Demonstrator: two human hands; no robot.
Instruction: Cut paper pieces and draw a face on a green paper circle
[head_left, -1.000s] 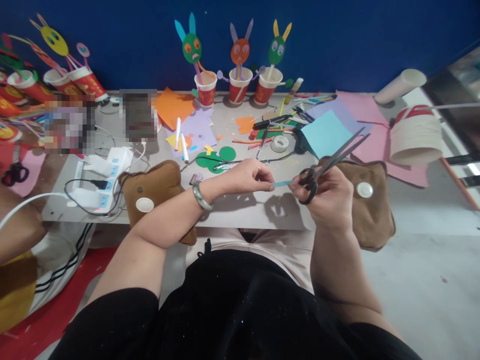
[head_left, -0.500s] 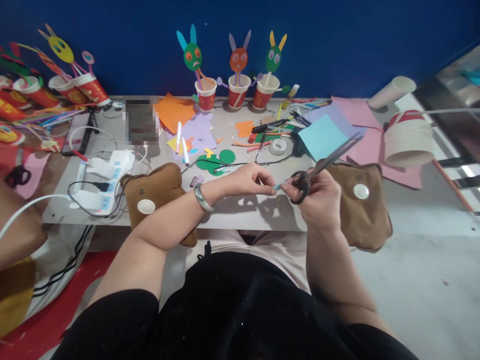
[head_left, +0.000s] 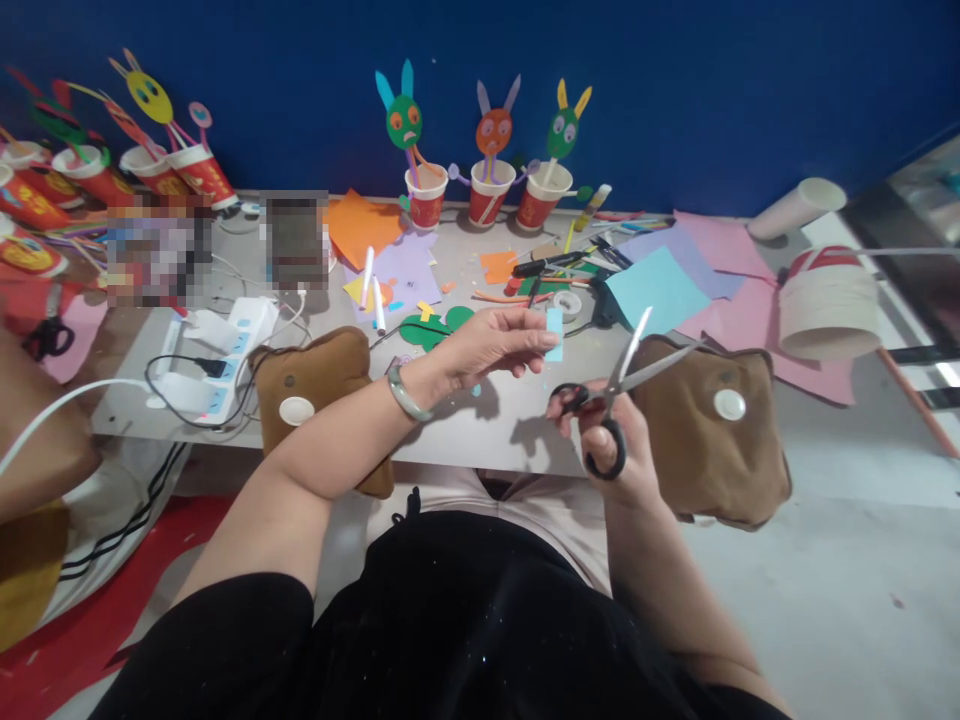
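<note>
1. One small blue paper strip (head_left: 554, 334) is held above the table (head_left: 457, 440), roughly upright, near the middle of the person's reach.
2. The left hand (head_left: 504, 345) pinches the strip at its edge between thumb and fingertips, the other fingers loosely curled; holding only the edge probably leaves most of the paper exposed.
3. The right hand (head_left: 619, 435) is partly closed around the scissors (head_left: 615, 388), thumb and fingers in the two loops and spread apart, so the blades stand open. They point away from the body and are clear of the strip, presumably to keep the paper from being nicked.
4. Beyond the hands lie a blue sheet (head_left: 657, 288) of matching colour, a tape roll (head_left: 566, 304) and green paper shapes (head_left: 424, 331), seemingly left within easy reach.
5. A brown cushion (head_left: 705, 430) lies beside the right forearm, another under the left, perhaps as arm rests.
6. Three paper cups bearing paper-faced figures (head_left: 493, 132) stand at the back against the blue wall (head_left: 660, 90), likely out of the way.
</note>
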